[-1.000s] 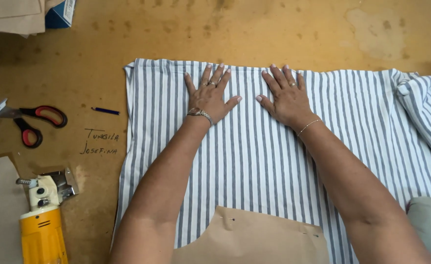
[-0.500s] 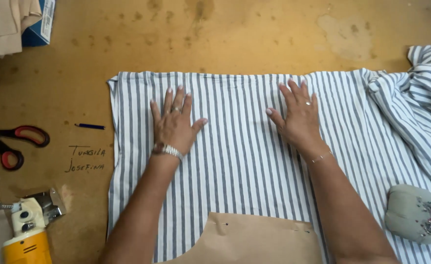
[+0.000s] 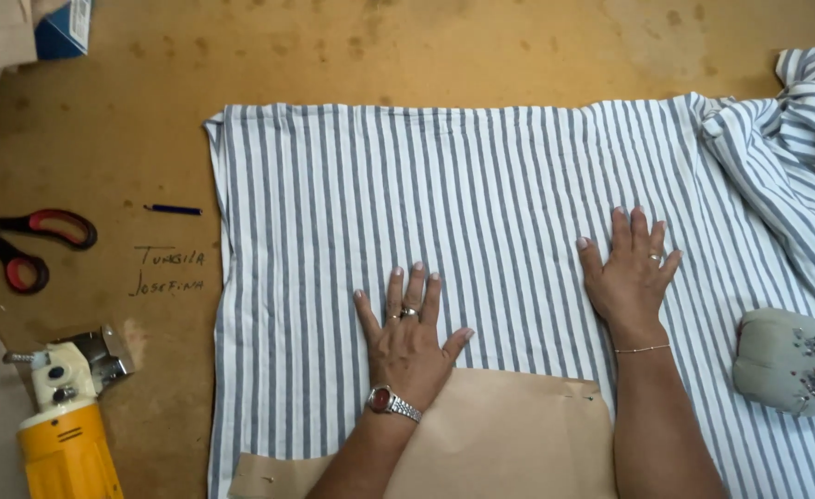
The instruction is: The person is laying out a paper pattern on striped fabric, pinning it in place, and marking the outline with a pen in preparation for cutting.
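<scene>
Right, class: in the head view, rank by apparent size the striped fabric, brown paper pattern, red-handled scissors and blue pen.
1. striped fabric
2. brown paper pattern
3. red-handled scissors, partly cut off by the frame edge
4. blue pen

White cloth with grey-blue stripes lies on a mustard-brown table. Tan paper pattern near; red-and-black scissors and a yellow-and-cream cutter left; grey pincushion right.

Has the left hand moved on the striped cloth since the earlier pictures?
Yes. The left hand slid from near the cloth's far edge toward its near edge, by the paper pattern.
</scene>
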